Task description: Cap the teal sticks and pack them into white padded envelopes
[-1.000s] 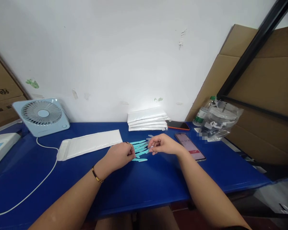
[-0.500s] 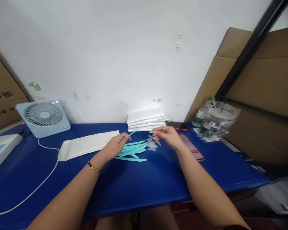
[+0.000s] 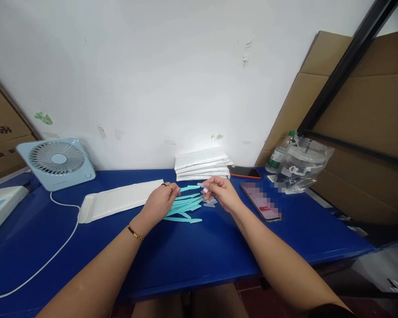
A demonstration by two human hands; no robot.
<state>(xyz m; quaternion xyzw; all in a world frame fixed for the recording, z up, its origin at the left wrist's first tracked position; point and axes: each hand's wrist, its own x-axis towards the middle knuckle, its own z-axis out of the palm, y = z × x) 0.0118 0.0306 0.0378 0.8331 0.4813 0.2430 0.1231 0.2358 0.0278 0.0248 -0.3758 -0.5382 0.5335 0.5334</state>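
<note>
My left hand (image 3: 157,202) is closed on the handle end of a teal eyebrow razor (image 3: 189,188), which points right. Pinched in the fingers of my right hand (image 3: 220,192) is a small clear blade cap (image 3: 200,184), close to the razor's tip. Whether the cap touches the blade, I cannot tell. Below the two hands lies a loose pile of teal eyebrow razors (image 3: 187,206). More clear caps (image 3: 211,203) lie beside that pile, partly hidden by my right hand.
A white padded mailer (image 3: 119,201) lies left; a stack of such mailers (image 3: 202,163) stands against the wall. Two phones (image 3: 260,201) lie right, near a bottle (image 3: 277,157) and a bagged cup (image 3: 301,165). A blue fan (image 3: 61,161) and its cable (image 3: 58,251) are at left.
My right hand has moved left with a clear cap, up to the razor's tip. The razor in my left hand has turned from slanting upward to nearly level.
</note>
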